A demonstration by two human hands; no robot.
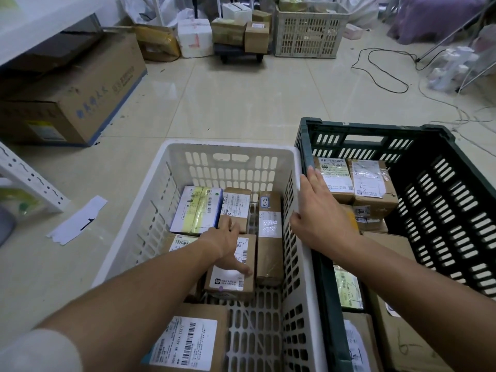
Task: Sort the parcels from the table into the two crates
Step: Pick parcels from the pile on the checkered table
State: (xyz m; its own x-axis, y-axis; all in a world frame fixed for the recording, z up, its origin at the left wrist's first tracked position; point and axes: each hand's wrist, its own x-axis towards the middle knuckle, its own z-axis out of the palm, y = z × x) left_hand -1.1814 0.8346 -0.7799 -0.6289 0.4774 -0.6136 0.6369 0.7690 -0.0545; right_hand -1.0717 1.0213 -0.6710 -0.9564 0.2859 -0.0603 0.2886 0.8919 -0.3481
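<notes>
A white crate (228, 146) and a dark green crate (375, 127) stand side by side on the tiled floor, both holding labelled parcels. My left hand (228, 245) reaches into the white crate and lies on a small brown parcel (230, 277), thumb spread across its label. Around it lie a white and yellow box (197, 208), a long brown parcel (269, 237) and a larger brown parcel (188, 339) near me. My right hand (319, 210) rests flat on the rims where the two crates meet, fingers straight. Brown parcels (373, 189) are stacked in the green crate.
A large cardboard box (75, 95) sits on the floor at left, under a white table. A paper slip (80, 221) marked "1" lies beside the white crate. At the back stand a beige crate (308, 30) and a trolley with boxes (241, 33). A black cable (381, 73) loops across the floor.
</notes>
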